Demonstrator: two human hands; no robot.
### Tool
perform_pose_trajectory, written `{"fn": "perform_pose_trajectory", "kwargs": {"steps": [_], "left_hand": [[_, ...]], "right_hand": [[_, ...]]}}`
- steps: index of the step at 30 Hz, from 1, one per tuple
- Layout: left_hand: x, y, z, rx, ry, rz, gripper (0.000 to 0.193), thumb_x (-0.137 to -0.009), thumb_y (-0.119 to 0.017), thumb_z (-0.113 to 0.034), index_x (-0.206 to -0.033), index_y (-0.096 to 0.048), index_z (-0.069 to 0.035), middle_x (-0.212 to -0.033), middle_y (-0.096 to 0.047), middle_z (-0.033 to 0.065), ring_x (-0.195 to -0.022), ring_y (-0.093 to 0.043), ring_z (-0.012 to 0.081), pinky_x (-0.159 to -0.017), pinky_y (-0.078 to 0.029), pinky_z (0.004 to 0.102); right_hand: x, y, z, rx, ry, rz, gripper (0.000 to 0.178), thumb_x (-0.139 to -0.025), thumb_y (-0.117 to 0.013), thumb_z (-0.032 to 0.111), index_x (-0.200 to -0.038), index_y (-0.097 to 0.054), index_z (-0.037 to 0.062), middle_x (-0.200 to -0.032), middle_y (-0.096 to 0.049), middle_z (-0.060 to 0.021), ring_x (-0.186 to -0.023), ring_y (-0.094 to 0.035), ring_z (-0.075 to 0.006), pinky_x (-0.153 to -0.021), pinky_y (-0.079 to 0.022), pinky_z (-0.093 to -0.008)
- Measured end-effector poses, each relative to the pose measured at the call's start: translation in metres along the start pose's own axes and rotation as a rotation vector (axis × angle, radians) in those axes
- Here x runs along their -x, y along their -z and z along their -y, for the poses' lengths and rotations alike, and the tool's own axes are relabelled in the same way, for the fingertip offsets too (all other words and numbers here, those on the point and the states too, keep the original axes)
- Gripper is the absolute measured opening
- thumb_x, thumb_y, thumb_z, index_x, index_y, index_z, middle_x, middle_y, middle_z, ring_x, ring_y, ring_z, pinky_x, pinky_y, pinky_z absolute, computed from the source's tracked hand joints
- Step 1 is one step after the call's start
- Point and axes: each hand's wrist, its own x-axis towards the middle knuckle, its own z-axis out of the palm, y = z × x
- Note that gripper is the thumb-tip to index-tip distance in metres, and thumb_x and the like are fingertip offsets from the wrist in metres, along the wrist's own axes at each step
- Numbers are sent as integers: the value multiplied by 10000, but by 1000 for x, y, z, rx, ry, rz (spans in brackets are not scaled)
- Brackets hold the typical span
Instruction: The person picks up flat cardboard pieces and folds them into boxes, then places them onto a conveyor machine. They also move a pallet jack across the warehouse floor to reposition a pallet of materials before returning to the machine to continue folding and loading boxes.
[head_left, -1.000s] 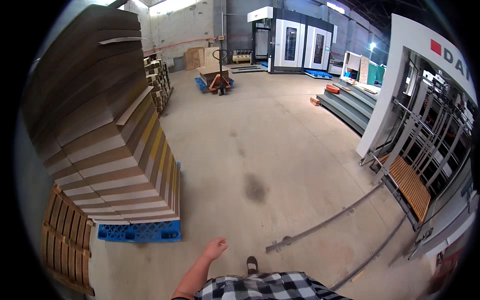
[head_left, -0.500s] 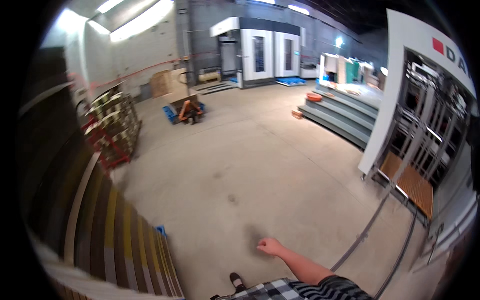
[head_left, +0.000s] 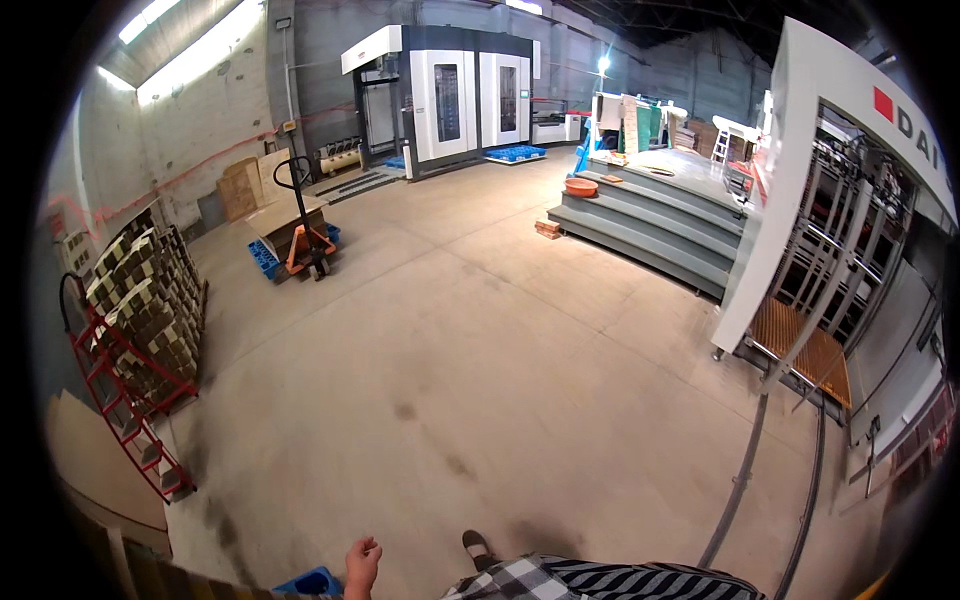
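My left hand (head_left: 363,566) comes up at the lower edge, left of my dark shoe (head_left: 474,543). Its fingers are loosely curled and nothing shows in them. Closest to it is the blue plastic pallet corner (head_left: 312,582), partly cut off by the lower edge. A checked garment (head_left: 525,580) and a striped sleeve (head_left: 640,580) show beside the shoe. My right hand is out of view.
A pallet jack (head_left: 308,245) stands far left. Red wheeled steps (head_left: 128,425) stand before stacked cardboard pieces (head_left: 150,300). On the right, a large white-framed machine (head_left: 752,240) has floor rails (head_left: 742,480) running nearer. Grey steps (head_left: 640,235) hold an orange basin (head_left: 580,187).
The view has moved forward past the layered stack on the left. My right arm has dropped out of sight, and my left hand has come in at the lower edge.
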Motion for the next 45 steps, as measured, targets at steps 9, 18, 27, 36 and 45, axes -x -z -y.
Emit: {"fn": "perform_pose_trajectory", "kwargs": {"steps": [9, 18, 27, 36, 45], "left_hand": [[-151, 79, 59, -595, 417, 427, 439, -820, -593, -340, -1153, -594, -53, -1107, -614, 163, -1016, -581, 251, -855, -471, 362], [-373, 146, 93, -472, 617, 245, 466, -823, -596, -341, -1177, -575, -39, -1160, -589, 163, -1045, -567, 262, -882, -459, 361], [-718, 222, 86, -129, 235, -33, 452, -809, -610, -280, -1169, -566, -10, -1140, -587, 149, -1006, -570, 250, -859, -461, 345], [-949, 246, 23, -319, 241, 140, 369, -767, -659, -196, -1079, -615, -3, -1007, -655, 128, -880, -637, 199, -775, -510, 326], [-1003, 315, 115, -490, 834, 241, 400, -740, -680, -192, -1088, -609, -8, -983, -655, 132, -847, -632, 201, -743, -508, 324]], "right_hand": [[-225, 297, 343, 242, 477, -341, 435, -814, -479, 462, -849, -671, 73, -876, -652, -164, -850, -618, -356, -758, -488, -450], [-258, 509, 711, -237, 744, -453, 385, -777, -599, 362, -1011, -636, 59, -967, -646, -146, -909, -613, -289, -790, -485, -379], [-331, 547, 743, 61, 754, -333, 336, -745, -565, 357, -770, -656, 35, -772, -632, -194, -769, -606, -346, -721, -478, -444], [-483, 709, 878, 77, 445, -287, 443, -714, -658, 396, -1005, -656, 61, -789, -673, -126, -784, -644, -264, -748, -502, -349], [-559, 944, 1224, -101, 893, -475, 453, -738, -699, 324, -1089, -615, 49, -999, -651, -144, -870, -643, -253, -788, -508, -347]]}}
